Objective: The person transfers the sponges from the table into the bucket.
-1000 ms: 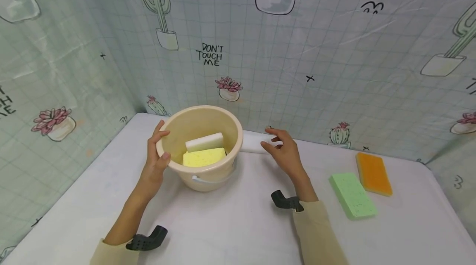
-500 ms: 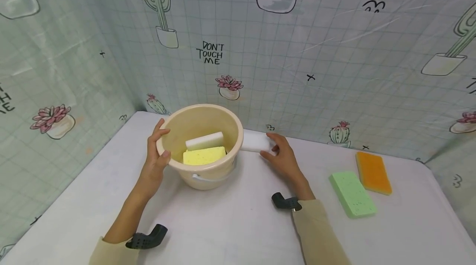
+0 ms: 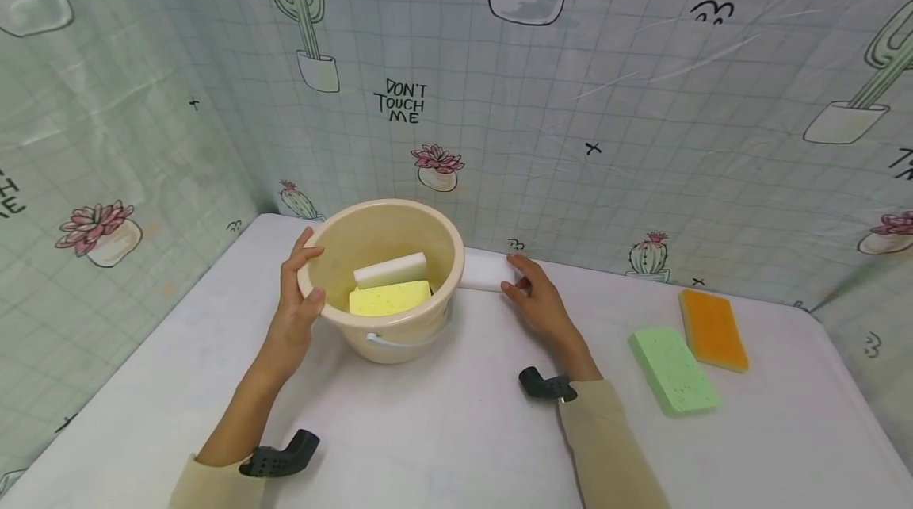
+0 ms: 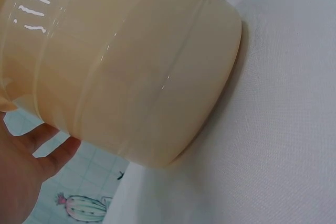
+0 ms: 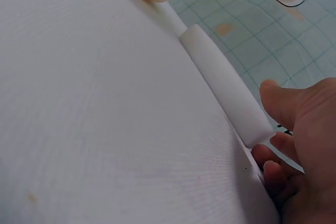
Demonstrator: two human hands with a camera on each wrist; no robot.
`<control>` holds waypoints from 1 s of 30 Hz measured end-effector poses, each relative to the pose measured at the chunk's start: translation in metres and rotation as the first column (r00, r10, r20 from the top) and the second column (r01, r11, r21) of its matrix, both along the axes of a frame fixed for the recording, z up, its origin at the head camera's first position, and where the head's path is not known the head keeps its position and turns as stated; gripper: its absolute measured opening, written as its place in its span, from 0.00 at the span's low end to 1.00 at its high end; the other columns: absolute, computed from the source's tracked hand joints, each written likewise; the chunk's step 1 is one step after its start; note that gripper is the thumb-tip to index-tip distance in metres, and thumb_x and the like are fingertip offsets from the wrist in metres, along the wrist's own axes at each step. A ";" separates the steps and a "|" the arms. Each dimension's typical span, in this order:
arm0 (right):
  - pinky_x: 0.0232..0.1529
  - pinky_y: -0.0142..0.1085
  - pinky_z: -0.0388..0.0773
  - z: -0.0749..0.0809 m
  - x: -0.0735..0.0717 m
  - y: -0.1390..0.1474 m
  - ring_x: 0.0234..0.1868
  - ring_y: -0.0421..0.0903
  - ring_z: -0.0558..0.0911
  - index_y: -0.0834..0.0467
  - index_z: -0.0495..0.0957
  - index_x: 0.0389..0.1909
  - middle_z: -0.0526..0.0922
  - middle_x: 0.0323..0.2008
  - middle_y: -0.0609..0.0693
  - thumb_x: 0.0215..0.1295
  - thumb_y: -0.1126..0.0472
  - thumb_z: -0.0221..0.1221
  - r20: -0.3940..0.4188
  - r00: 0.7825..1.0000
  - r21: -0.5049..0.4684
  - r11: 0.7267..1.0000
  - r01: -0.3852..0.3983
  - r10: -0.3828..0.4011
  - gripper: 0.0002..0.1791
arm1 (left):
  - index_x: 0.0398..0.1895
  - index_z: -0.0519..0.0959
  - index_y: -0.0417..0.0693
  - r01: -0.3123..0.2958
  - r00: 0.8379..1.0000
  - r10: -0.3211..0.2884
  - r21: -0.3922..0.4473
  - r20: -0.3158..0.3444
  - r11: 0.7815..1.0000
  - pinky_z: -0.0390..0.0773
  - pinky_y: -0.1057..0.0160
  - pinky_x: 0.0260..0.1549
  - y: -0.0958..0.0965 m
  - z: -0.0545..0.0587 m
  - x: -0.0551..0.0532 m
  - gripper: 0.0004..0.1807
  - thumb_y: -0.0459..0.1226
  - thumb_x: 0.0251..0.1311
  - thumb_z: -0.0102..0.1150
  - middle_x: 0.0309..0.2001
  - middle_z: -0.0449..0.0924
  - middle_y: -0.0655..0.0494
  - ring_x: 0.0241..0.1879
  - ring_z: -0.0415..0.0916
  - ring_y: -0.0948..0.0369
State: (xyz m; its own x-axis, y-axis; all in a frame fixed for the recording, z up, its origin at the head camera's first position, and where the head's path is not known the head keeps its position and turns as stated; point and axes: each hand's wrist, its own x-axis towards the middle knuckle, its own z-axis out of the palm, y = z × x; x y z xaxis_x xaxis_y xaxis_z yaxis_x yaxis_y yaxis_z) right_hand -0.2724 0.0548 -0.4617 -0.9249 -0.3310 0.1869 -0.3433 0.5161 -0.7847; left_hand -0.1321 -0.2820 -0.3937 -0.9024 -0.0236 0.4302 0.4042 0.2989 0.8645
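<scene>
Works over finely woven white cloth (image 3: 428, 430), before creased, gridded, cactus-print sheeting (image 3: 513, 112). Grips a smooth, tapered cream bucket (image 3: 378, 235) at nine o'clock with left hand (image 3: 291, 307); curls right hand (image 3: 545, 303) round the end of a rectangular white block (image 3: 483, 271), lying at three o'clock. Has a pitted green sponge (image 3: 674, 373) at four o'clock.

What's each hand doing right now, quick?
Left hand: holding the bucket.
Right hand: at the end of the white block on the table; can't tell if it's gripping.
</scene>
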 end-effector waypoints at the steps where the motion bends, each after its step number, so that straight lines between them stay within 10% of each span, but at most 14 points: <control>1: 0.47 0.43 0.68 0.000 0.000 -0.001 0.47 0.51 0.72 0.58 0.63 0.68 0.63 0.68 0.56 0.67 0.58 0.58 -0.002 1.000 0.000 1.000 0.004 -0.004 0.30 | 0.69 0.51 0.51 -0.003 1.000 0.003 0.000 0.001 1.000 0.57 0.70 0.62 0.000 0.000 0.000 0.28 0.38 0.65 0.38 0.75 0.32 0.65 0.73 0.37 0.56; 30: 0.45 0.43 0.66 0.000 -0.001 0.000 0.43 0.51 0.71 0.58 0.61 0.70 0.72 0.47 0.57 0.64 0.59 0.60 0.068 0.996 0.038 0.998 0.047 -0.049 0.34 | 0.68 0.51 0.50 0.018 1.000 -0.018 0.024 -0.009 1.000 0.58 0.71 0.62 0.000 -0.001 -0.002 0.28 0.39 0.65 0.38 0.75 0.31 0.64 0.73 0.37 0.55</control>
State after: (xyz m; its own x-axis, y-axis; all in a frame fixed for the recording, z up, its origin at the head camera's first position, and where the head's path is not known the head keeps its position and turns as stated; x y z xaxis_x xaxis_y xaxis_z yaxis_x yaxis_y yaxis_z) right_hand -0.2733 0.0546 -0.4617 -0.9502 -0.2913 0.1107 -0.2631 0.5593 -0.7861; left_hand -0.1338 -0.2823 -0.3950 -0.8990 -0.0182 0.4376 0.4168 0.2707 0.8677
